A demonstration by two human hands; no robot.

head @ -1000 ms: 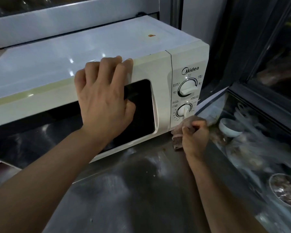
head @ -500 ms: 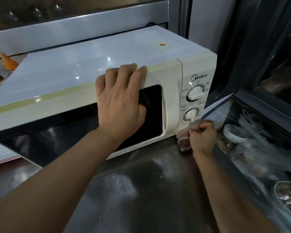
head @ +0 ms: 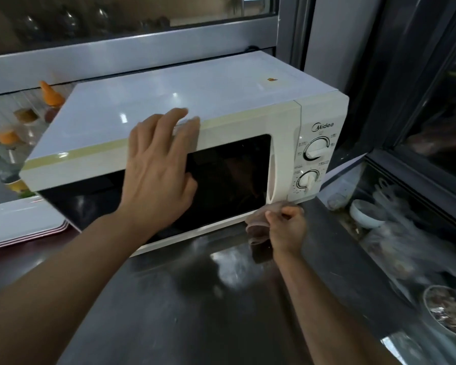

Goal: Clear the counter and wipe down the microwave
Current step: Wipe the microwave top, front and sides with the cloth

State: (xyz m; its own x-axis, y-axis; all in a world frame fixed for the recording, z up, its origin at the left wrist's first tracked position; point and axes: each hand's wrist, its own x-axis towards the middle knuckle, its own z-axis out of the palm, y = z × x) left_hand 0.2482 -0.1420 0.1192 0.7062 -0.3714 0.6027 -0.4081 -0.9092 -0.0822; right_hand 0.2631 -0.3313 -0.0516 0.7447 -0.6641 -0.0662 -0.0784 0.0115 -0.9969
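The left hand [head: 158, 177] has loosened on the microwave [head: 184, 143]: half a second ago its fingers hooked over the top front edge, and now they are spread and flat, palm against the dark door glass, gripping nothing. The view has also pulled back, so more of the white top and the shelf to the left of the microwave shows. The right hand [head: 287, 229] has slid from under the lower dial toward the door's lower right corner, and stays clenched on a pinkish cleaning cloth [head: 257, 225] that touches the bottom edge of the microwave where it meets the steel table [head: 184, 306].

I judge that bracing is giving way to wiping, with the cloth working along the base of the front (the top has not clearly been reached, since a small orange spot [head: 272, 79] still sits near its rear right).

Readable writing: "Midea" is printed on the control panel above the upper dial [head: 317, 148]; the small markings around it and the lower dial [head: 308, 179] are too fine to read.

Left of the microwave lie stacked white trays [head: 24, 222]; right of it sits a small white bowl [head: 366, 213].
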